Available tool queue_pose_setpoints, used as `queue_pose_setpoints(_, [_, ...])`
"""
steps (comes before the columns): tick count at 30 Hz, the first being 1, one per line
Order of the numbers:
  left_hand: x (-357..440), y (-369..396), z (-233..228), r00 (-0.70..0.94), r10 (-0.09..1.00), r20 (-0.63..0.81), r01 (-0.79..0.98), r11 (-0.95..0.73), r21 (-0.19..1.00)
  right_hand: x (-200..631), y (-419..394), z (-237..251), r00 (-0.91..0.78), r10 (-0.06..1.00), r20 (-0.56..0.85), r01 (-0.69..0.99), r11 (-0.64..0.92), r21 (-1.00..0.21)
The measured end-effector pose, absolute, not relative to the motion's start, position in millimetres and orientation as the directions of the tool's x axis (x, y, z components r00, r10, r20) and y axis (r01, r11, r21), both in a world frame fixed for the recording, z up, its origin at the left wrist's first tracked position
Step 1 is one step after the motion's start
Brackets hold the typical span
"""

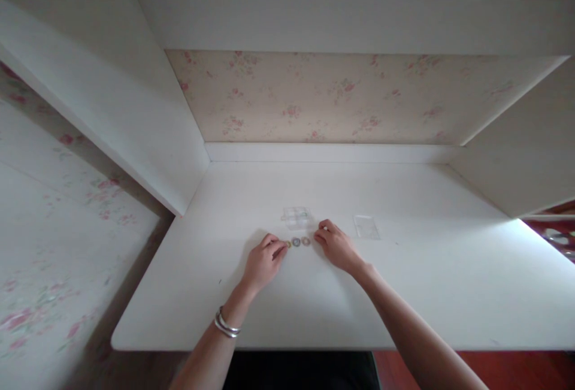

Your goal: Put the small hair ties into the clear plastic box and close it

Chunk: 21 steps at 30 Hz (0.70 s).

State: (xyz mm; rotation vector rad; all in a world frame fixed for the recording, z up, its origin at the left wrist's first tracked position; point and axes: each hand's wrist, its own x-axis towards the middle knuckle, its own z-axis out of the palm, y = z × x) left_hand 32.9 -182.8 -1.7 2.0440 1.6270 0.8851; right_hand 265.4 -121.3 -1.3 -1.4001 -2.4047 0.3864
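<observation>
On the white desk (332, 312) three small round pieces lie in a short row. They look like rings or small coils: a yellowish one (288, 244), a grey one (296, 242) and a pinkish one (306, 241). The fingertips of my left hand (265, 261) are pinched together at the yellowish piece, covering part of it. To the right of the row, my right hand (335, 246) has its fingers curled and pressed together; what they hold, if anything, is too small to make out. A clear plastic box (297, 217) with compartments sits just behind the pieces.
A flat clear plastic lid or tray (366, 227) rests to the right of my right hand. White side panels (166, 114) and a low back ledge (332, 153) bound the desk, with an overhead shelf (336, 21) above. The desk's front edge is close to me.
</observation>
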Motion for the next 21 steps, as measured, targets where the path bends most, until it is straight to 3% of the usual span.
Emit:
queue_pose_setpoints(5, [32, -183, 0, 0.114, 0.964, 0.240, 0.691, -0.251, 0.678, 266, -110, 4, -0.431, 0.891, 0.143, 0.771, 0.446, -0.455])
queue_pose_setpoints(10, [32, -183, 1, 0.104, 0.966, 0.237, 0.679, -0.243, 0.692, 261, -93, 14, -0.297, 0.920, 0.254, 0.740, 0.390, -0.548])
queue_pose_setpoints(21, [30, -182, 0, 0.077, 0.964, 0.253, 0.657, -0.240, 0.715, 228, -66, 3, -0.273, 0.927, 0.258, 0.749, 0.374, -0.548])
